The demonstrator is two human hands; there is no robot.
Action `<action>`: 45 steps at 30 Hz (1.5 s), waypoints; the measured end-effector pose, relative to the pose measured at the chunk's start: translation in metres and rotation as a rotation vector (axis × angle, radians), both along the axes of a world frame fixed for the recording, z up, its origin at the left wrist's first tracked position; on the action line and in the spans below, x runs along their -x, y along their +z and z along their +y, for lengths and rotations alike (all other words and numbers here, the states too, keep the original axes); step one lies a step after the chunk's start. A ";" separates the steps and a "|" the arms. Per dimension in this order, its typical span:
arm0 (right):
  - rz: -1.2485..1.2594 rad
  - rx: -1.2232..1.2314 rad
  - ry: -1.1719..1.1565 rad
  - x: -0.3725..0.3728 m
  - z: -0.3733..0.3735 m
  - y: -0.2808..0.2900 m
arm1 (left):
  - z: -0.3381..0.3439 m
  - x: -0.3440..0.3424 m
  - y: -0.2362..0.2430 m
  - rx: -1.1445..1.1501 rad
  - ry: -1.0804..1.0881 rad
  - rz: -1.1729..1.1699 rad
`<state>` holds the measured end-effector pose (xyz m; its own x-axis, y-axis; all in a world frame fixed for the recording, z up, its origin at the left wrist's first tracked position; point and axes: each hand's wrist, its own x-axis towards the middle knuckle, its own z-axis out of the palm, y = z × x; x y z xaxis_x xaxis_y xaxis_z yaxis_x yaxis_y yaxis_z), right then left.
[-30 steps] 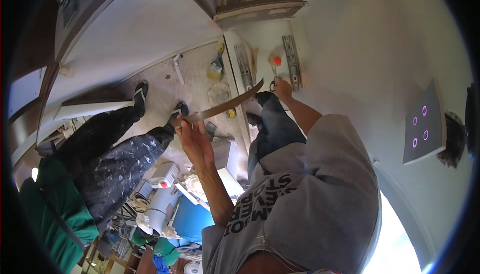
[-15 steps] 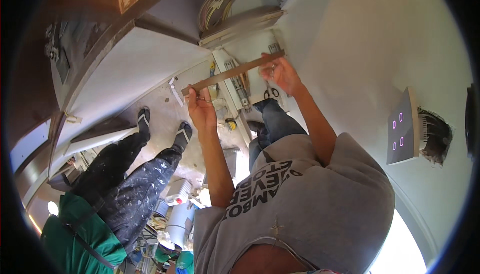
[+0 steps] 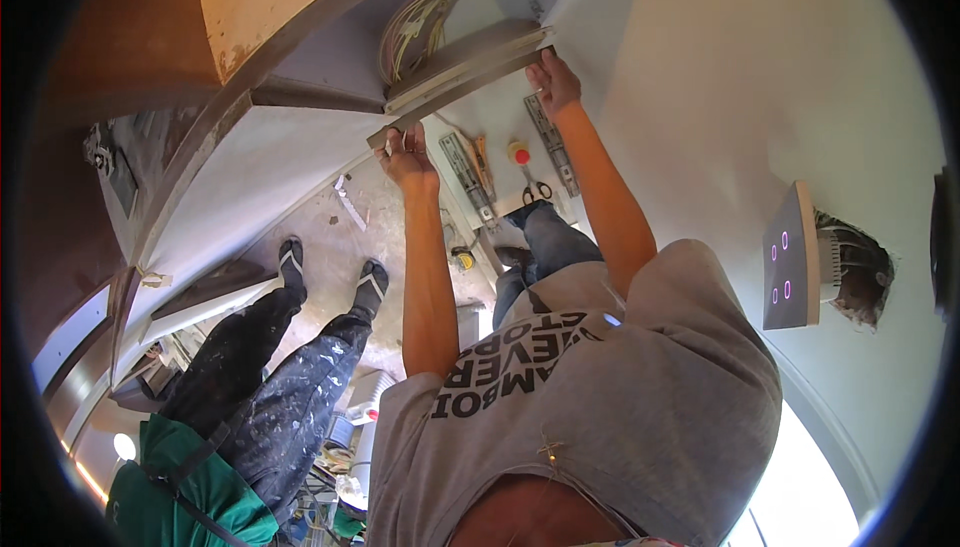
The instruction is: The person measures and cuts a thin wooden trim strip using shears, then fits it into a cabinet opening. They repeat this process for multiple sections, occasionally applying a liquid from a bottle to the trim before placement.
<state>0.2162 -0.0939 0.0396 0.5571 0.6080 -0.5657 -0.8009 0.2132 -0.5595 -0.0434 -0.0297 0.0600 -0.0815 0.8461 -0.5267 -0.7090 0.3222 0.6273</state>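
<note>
View: head camera, looking down on both hands.
Main item: brown strip (image 3: pixel 460 95), thin and straight, raised along the front edge of a shelf (image 3: pixel 465 69); whether it touches that edge cannot be told.
Left hand (image 3: pixel 408 159): pinching the strip near its left end, between thumb and fingers.
Right hand (image 3: pixel 557 85): pinching the strip close to its right end, fingers bent.
Lettering: dark block capitals in stacked lines on the grey shirt (image 3: pixel 640 397) of the wearer, upside down in this view.
Markings: four lit pink-violet outlines on a dark switch panel (image 3: pixel 790 262), set in two pairs.
Surface: pale board (image 3: pixel 498 119) below the shelf, bearing two metal drawer slides (image 3: pixel 467 179), black-handled scissors (image 3: pixel 537 192) and a red-topped item (image 3: pixel 518 153) between the slides.
Shelf contents: coil of pale cable (image 3: pixel 415 32), left part of the shelf.
Floor: spotted and dusty floor (image 3: pixel 335 222), with a narrow white piece (image 3: pixel 349 203) and a small yellow-and-black item (image 3: pixel 462 258).
Wall: plain pale wall (image 3: pixel 690 97) at right; ragged opening (image 3: pixel 858 282) with wires, just beside the panel.
Co-worker: person at left in a green top (image 3: pixel 190 487) and dark, paint-spattered trousers (image 3: pixel 290 407), face out of view.
Light: bright white area (image 3: pixel 800 487), lower right.
</note>
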 end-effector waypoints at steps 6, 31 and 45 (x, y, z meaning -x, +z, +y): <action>-0.195 0.030 -0.079 -0.012 0.021 -0.038 | 0.008 -0.020 -0.015 0.045 -0.021 -0.023; -0.163 0.380 -0.478 -0.014 0.071 -0.043 | 0.020 -0.042 -0.024 -0.041 -0.035 0.119; -0.146 0.339 -0.539 -0.010 0.075 -0.044 | 0.032 -0.049 -0.043 -0.096 0.032 0.217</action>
